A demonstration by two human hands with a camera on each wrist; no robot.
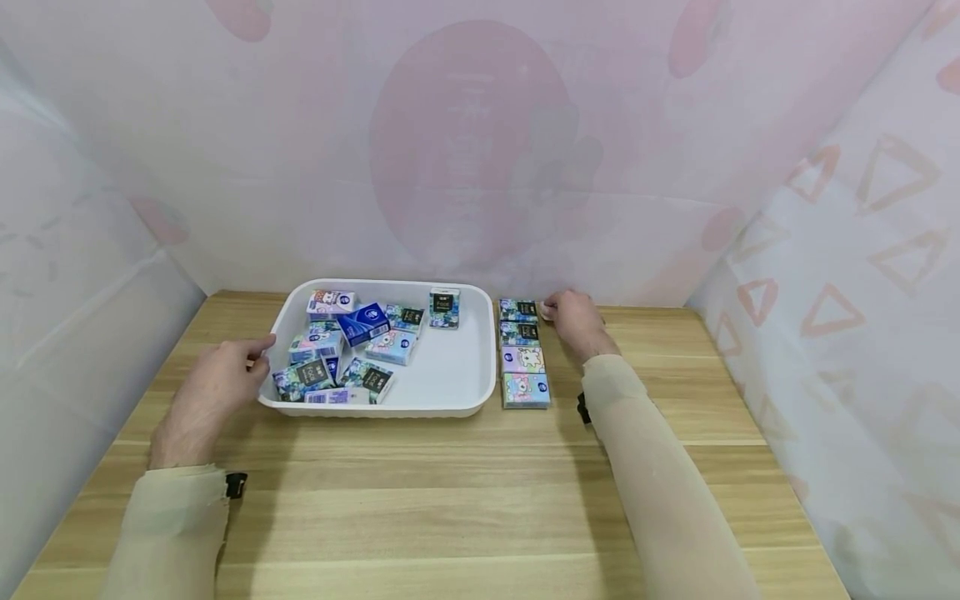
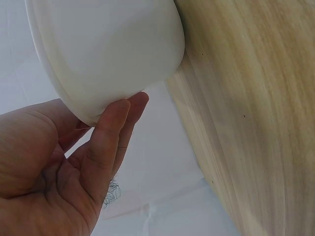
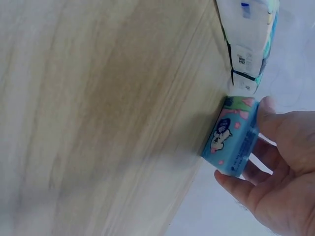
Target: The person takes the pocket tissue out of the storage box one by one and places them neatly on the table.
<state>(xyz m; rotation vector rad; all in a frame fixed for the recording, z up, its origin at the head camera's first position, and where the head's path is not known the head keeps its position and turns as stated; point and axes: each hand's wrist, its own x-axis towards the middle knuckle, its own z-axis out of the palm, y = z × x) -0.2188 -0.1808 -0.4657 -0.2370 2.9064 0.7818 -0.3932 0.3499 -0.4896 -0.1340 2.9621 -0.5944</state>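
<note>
The right wrist view shows what the right hand [image 1: 576, 322] mostly hides from the head view: a blue tissue pack [image 3: 230, 135], printed face towards that camera, long axis slanting upper right to lower left. Arm outstretched, its grip holds the pack near the bench's [image 1: 442, 508] back edge, beside the row of packs [image 1: 522, 360]. The left hand [image 1: 217, 387] pinches the tray's [image 1: 442, 367] left rim.

The blue packet [image 3: 230, 132], cartoon-printed, is held just right of the far end of a near-to-far row of four packets [image 1: 522, 359]. Left of them, the white tray [image 1: 450, 362] sits level on the bench [image 1: 450, 500], jumbled packets [image 1: 363, 323] mostly toward its left.
</note>
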